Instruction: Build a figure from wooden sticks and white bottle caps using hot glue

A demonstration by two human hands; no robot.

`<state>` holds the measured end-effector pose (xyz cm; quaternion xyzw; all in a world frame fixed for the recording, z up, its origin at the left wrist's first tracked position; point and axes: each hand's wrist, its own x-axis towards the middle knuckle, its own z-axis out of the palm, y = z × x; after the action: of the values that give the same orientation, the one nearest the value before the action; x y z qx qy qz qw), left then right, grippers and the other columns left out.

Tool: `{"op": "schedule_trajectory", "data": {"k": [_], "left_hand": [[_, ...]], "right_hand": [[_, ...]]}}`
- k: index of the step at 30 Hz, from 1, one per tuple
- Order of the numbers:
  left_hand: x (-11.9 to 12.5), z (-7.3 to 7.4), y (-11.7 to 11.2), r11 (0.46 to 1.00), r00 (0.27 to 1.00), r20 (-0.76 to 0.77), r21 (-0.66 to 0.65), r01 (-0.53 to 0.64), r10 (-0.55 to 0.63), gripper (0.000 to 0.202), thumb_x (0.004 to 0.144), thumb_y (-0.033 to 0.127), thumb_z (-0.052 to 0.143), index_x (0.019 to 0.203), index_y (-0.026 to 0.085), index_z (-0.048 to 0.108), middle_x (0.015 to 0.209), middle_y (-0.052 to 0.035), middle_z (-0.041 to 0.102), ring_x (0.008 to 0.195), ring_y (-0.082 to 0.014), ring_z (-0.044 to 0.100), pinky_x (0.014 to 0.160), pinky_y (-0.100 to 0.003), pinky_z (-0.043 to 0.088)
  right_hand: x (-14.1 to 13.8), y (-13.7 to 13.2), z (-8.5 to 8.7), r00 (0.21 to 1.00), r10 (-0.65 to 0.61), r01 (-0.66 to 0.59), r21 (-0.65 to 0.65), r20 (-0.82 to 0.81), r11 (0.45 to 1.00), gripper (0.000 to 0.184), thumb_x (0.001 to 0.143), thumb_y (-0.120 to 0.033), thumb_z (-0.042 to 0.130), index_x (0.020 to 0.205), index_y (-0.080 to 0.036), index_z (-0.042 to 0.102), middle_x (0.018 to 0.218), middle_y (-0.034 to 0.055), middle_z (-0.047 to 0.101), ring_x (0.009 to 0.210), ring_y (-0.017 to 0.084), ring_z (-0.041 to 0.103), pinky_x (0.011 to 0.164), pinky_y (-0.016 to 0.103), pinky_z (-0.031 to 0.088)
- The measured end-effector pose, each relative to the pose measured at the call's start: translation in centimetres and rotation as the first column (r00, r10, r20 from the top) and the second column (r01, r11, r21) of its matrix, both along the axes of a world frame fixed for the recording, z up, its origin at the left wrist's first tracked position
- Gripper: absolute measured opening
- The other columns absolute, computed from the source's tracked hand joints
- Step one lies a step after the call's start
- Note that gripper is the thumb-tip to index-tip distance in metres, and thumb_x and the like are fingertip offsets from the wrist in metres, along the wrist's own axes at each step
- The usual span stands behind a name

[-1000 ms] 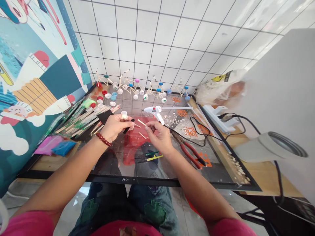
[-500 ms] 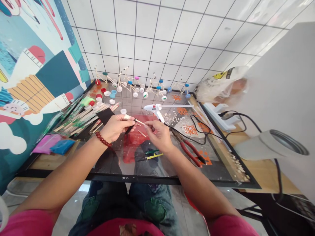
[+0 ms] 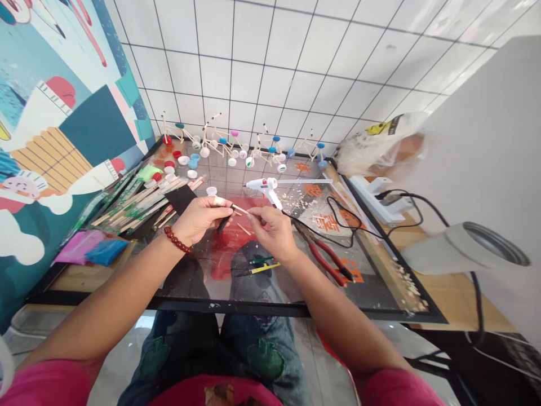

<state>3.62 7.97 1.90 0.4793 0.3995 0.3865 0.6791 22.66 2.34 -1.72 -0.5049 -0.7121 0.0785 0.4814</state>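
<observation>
Pinching a black strip (image 3: pixel 224 224), left fingers (image 3: pixel 218 213) partly hide it; right fingers (image 3: pixel 258 212) grip a stick (image 3: pixel 241 210).

Clock positions are read from the two hands. The left hand (image 3: pixel 203 217) pinches a black strip (image 3: pixel 224 224); a wooden stick (image 3: pixel 242 209) meets the strip at the left fingertips. The right hand (image 3: pixel 271 228) grips the stick's opposite end.

Surrounding layout:
- 12 o'clock: stick-and-cap assemblies (image 3: pixel 223 141), along the tiled wall (image 3: pixel 253 62).
- 1 o'clock: white glue gun (image 3: pixel 262 185), nozzle toward 9 o'clock.
- 2 o'clock: plastic bag (image 3: pixel 376 148).
- 3 o'clock: power strip (image 3: pixel 374 203).
- 4 o'clock: red-handled pliers (image 3: pixel 327 256).
- 5 o'clock: yellow-and-green tool (image 3: pixel 265 268).
- 9 o'clock: bundled sticks (image 3: pixel 141 210).
- Between 10 and 11 o'clock: loose bottle caps (image 3: pixel 183 160).
</observation>
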Motion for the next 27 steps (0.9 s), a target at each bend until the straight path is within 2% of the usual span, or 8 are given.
{"op": "schedule_trajectory", "data": {"k": [22,27], "left_hand": [[-0.04,-0.23,0.03,1.000,1.000,-0.010,0.020,0.018,-0.017,0.025,0.056,0.021,0.088,0.073,0.011,0.074,0.070,-0.0055,0.069,0.062,-0.0134,0.063,0.060,-0.025,0.051],[0.00,-0.27,0.04,1.000,1.000,-0.015,0.018,0.008,-0.007,0.026,0.055,0.022,0.088,0.074,0.011,0.074,0.071,-0.0053,0.069,0.064,-0.0144,0.064,0.061,-0.026,0.051]], "right_hand": [[-0.01,0.31,-0.36,1.000,0.015,-0.015,-0.031,0.012,0.999,0.020,0.094,-0.028,0.058,0.096,-0.025,0.078,0.082,0.0050,0.075,0.074,0.018,0.065,0.075,0.032,0.049],[0.01,0.38,-0.43,0.999,0.015,-0.015,0.003,0.037,1.000,0.020,0.095,-0.026,0.057,0.095,-0.024,0.077,0.081,0.0050,0.075,0.073,0.018,0.065,0.073,0.031,0.048]]}}
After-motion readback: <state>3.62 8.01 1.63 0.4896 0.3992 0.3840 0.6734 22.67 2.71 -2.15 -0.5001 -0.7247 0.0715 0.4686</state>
